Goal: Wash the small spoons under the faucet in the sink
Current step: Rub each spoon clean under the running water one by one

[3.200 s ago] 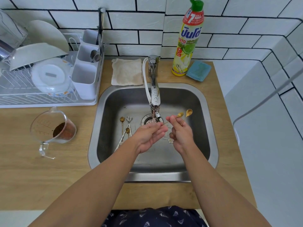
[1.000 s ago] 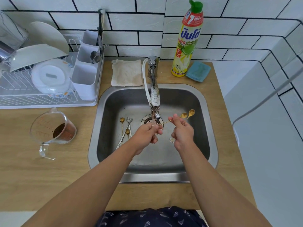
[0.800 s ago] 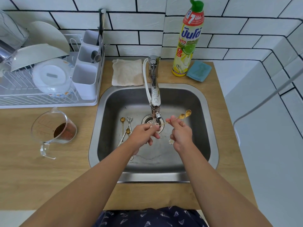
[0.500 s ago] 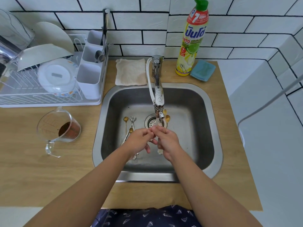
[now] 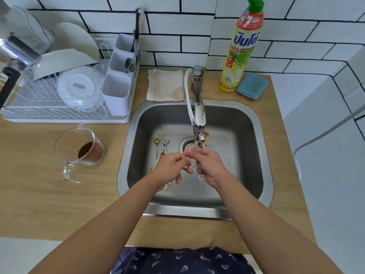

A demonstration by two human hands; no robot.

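Note:
Both hands meet over the steel sink [image 5: 264,175] just below the faucet [image 5: 199,117], where water runs onto them. My right hand [image 5: 209,165] grips thin gold spoons; one bowl [image 5: 206,134] peeks out beside the faucet tip and a flower-shaped handle end [image 5: 200,177] hangs below the hand. My left hand [image 5: 173,168] pinches the spoon stems from the left, fingers curled. More small spoons [image 5: 161,148], gold and silver, lie on the sink floor left of the drain [image 5: 186,146]. How the stems sit between the fingers is hidden.
A white dish rack [image 5: 59,99] with plates and a cutlery caddy [image 5: 120,84] stands at the back left. A glass measuring cup [image 5: 79,149] holding brown powder sits left of the sink. Behind the sink are a cloth [image 5: 166,85], a dish soap bottle [image 5: 242,46] and a blue sponge [image 5: 252,86].
My right hand has swung the gold spoons from the right side of the sink in under the faucet. Both hands have closed together in the water stream.

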